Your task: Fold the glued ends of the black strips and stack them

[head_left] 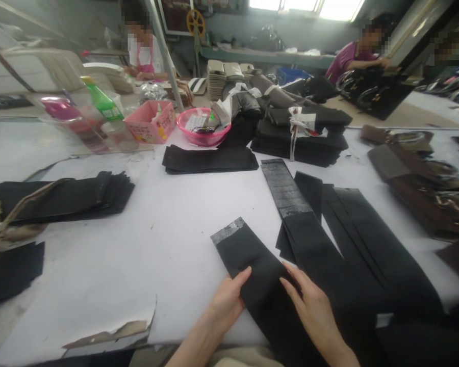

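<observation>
A long black strip of leather-like material (258, 260) with a shiny grey end band lies slanted before me. My left hand (229, 293) grips its left edge, thumb on top and fingers underneath. On the opposite edge, my right hand (309, 300) has its fingertips at the strip, the fingers slightly apart; whether any go underneath is hidden. Just to the right, another black strip (313, 229) with a longer shiny grey stretch lies over more black pieces (371, 239), which fan out toward the table's right side.
Stacks of black pieces (61, 196) sit at the left, with a tied bundle (309, 137) at the back. A pink basin (204, 135) and a pink box (151, 122) stand behind. Brown bags (424, 188) line the right. Two people work beyond the white table (137, 265).
</observation>
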The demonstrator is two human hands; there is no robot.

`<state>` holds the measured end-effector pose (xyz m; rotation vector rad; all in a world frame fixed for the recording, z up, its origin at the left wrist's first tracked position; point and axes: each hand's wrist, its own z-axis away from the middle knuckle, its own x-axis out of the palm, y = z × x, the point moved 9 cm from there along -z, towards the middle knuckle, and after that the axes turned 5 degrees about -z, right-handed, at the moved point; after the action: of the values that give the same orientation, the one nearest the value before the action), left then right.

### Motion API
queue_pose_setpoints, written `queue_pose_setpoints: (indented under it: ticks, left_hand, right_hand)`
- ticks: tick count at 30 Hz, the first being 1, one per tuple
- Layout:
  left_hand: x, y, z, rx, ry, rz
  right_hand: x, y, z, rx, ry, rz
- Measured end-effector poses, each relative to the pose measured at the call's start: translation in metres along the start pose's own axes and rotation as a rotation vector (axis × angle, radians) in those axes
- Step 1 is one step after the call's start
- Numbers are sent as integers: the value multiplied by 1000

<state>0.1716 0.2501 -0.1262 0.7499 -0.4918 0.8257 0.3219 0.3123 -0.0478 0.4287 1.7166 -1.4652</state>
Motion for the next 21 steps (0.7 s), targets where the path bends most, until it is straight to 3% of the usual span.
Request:
queue_pose_setpoints:
  ticks: [6,11,14,16,18,21]
  left_hand:
    - [2,1,0,-5,-1,33]
    - [-4,13,-9,-5,53,75]
    - [-6,38,-14,20,142,64]
    - [-3,58,-14,67,170,37]
    - [6,73,-13,130,107,-17]
    - [-1,69,-9,148,65,-187]
  right_hand:
    - [-3,12,-3,74,-47,-82]
    - [-9,41,7,183,-260,-201]
    - [-15,31,6,203,-312,-352]
    - [-5,13,3,249,-388,-545]
    - [5,-6,-5,284,-383,-748]
    - [25,-12,-5,321,-360,-720]
